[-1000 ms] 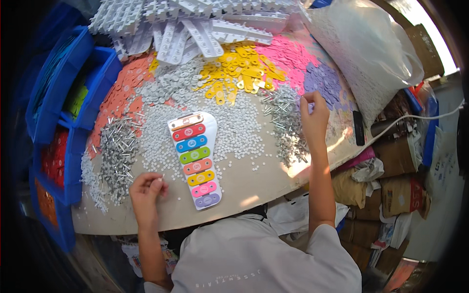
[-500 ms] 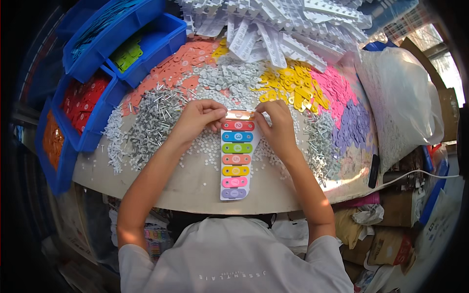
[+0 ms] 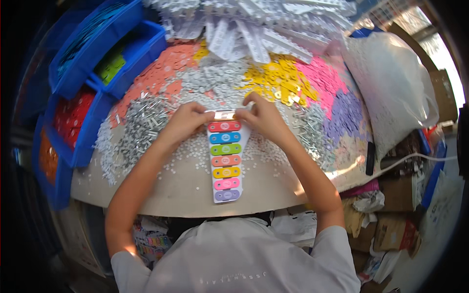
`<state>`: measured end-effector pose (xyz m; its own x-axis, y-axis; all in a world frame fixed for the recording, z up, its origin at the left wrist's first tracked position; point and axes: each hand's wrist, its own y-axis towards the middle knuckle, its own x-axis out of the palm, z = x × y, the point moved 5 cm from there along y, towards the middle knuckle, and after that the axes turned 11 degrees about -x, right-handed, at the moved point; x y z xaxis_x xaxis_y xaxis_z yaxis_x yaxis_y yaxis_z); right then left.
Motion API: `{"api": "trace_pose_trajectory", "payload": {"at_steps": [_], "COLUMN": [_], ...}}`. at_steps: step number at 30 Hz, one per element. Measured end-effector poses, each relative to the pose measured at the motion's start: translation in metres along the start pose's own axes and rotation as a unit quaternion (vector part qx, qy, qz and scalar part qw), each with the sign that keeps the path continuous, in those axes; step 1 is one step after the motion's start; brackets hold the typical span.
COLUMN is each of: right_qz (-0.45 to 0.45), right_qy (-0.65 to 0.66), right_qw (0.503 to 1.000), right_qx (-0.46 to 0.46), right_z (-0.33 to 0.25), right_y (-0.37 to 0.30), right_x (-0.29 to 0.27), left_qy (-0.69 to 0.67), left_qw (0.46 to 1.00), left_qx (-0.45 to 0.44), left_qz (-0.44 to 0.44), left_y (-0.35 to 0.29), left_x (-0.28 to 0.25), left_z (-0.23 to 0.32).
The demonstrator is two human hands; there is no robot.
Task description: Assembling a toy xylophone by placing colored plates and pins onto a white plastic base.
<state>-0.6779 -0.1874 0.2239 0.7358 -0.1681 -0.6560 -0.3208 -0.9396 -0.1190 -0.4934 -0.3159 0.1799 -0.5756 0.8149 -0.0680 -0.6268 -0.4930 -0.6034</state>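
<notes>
Plainly, bare tabletop (image 3: 268,193) separates xylophone (image 3: 226,160) and front edge (image 3: 195,215).

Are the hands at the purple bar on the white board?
No: the left hand and right hand are at the shiny orange bar, while the purple bar sits at the opposite end.

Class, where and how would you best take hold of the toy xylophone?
Probably pinch the toy xylophone across its long edges at the lavender bar, coming from the near side: it is narrower there, and that end lies nearest, uncovered.
</notes>
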Motion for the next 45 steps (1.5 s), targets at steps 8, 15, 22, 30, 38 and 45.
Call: {"api": "trace_pose_trajectory", "payload": {"at_steps": [8, 15, 22, 30, 38, 45], "right_qz": [-0.107, -0.121, 0.013, 0.382, 0.287, 0.259], "right_qy": [0.008, -0.016, -0.047, -0.300, -0.190, -0.258], "right_qw": [0.993, 0.989, 0.994, 0.870, 0.936, 0.928], "right_qx": [-0.059, -0.078, -0.102, -0.087, -0.072, -0.075], "right_z": [0.021, 0.021, 0.012, 0.060, 0.127, 0.137], "right_y": [0.031, 0.027, -0.004, -0.096, -0.109, -0.117], "right_x": [0.009, 0.012, 0.009, -0.120, -0.126, -0.136], "left_qy": [-0.029, -0.053, 0.046, 0.046, 0.048, 0.071], "left_qw": [0.992, 0.990, 0.999, 0.961, 0.954, 0.919], "left_qx": [-0.076, -0.072, 0.021, 0.194, 0.158, 0.160], "left_qz": [-0.092, -0.106, 0.000, 0.192, 0.252, 0.353], "left_y": [0.004, 0.008, 0.000, -0.111, -0.171, -0.171], "left_x": [-0.003, 0.003, -0.002, -0.015, -0.010, -0.046], "left_z": [0.003, 0.001, -0.010, -0.044, -0.089, -0.092]}}
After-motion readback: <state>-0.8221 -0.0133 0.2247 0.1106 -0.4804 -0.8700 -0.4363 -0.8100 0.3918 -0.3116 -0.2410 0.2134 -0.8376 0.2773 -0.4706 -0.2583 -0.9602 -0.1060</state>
